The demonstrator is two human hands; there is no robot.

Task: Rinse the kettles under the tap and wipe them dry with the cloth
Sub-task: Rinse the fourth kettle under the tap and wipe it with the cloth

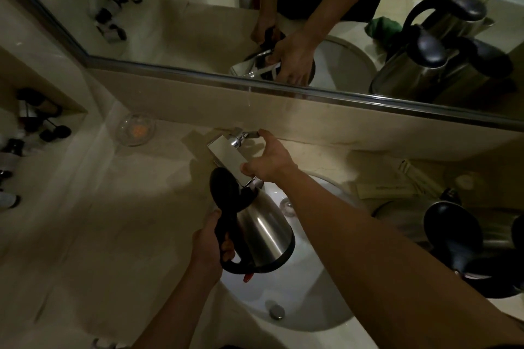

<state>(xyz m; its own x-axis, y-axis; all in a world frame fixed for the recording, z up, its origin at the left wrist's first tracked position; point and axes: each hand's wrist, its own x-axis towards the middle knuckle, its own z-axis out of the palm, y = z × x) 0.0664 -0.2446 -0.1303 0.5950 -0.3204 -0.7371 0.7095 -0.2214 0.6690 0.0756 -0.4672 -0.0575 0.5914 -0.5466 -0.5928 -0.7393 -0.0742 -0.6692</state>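
A: How are the fingers set?

B: The tap lever point(249, 133) is touched by the right hand point(268, 160), fingers spread. The kettle point(261, 232) handle is gripped by the left hand point(208, 246).

A: And the kettle?

B: It is held just below the tap point(226, 153) spout, over the basin point(297, 306), mouth tilted up towards it. Any contents are hidden. Other kettles point(453, 232) are stood right of the tap.

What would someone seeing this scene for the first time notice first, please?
The steel kettle stands out, tilted over the white sink with its lid open under the tap; the left hand grips its black handle. The right hand reaches to the tap lever at the back wall. More kettles crowd the counter at the right, and the mirror above repeats the scene.
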